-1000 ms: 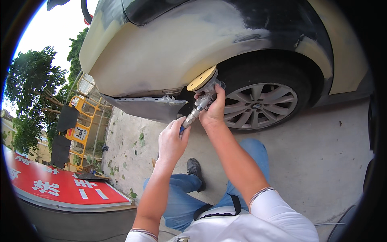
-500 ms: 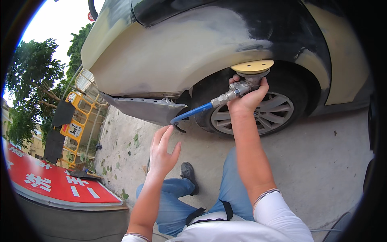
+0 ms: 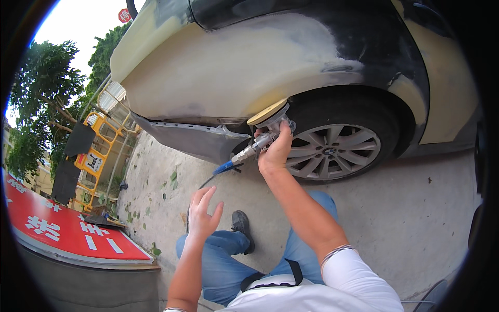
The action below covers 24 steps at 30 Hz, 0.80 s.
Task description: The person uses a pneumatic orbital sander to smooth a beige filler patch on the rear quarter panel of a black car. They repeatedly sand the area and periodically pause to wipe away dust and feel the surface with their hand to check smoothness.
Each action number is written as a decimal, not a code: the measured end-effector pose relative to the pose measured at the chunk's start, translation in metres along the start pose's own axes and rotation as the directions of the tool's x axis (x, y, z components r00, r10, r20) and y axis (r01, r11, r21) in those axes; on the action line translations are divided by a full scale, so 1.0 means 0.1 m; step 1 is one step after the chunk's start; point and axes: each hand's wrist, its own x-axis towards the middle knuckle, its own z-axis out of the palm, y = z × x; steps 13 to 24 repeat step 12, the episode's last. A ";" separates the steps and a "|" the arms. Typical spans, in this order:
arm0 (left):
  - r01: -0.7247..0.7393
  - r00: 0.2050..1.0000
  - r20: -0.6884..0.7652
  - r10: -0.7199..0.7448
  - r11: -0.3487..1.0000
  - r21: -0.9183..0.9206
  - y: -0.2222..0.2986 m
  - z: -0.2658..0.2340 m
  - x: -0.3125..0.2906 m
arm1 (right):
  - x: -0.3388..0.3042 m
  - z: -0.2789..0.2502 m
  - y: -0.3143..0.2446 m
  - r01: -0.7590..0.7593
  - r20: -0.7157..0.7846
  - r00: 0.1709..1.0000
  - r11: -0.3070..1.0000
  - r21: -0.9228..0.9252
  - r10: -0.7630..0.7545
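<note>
My right hand (image 3: 275, 149) is wrapped round the silver body of an air sander (image 3: 263, 140). The sander's round yellow pad (image 3: 268, 111) is tilted up at the lower edge of the car's rear fender (image 3: 223, 78), just left of the wheel arch; I cannot tell whether it touches. A blue hose end (image 3: 224, 167) runs from the sander into a dark air hose (image 3: 208, 181). My left hand (image 3: 204, 212) hangs below the hose with its fingers apart, holding nothing. The fender is patched with cream filler and grey over black paint.
The rear wheel (image 3: 332, 151) stands right of the sander. A grey bumper piece (image 3: 187, 139) hangs low at the car's rear. Farther left are a yellow barrier (image 3: 96, 151), a red sign board (image 3: 67, 226) and trees. Leaves lie on the concrete ground (image 3: 395, 218).
My right hand has carried the sander left and down from the top of the wheel arch, and its pad now tilts. My left hand has dropped slightly, away from the hose.
</note>
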 end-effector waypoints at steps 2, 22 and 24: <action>-0.003 1.000 0.010 0.004 1.000 -0.020 -0.02 0.01 0.00 | 0.00 0.01 -0.03 0.091 0.002 0.996 0.996 0.013 -0.091; -0.029 0.997 0.066 0.034 0.997 -0.071 -0.26 0.15 -0.04 | 0.23 0.13 -0.91 0.395 -0.100 0.910 0.915 -0.080 -0.401; -0.029 0.997 0.066 0.034 0.997 -0.071 -0.26 0.15 -0.04 | 0.23 0.13 -0.91 0.395 -0.100 0.910 0.915 -0.080 -0.401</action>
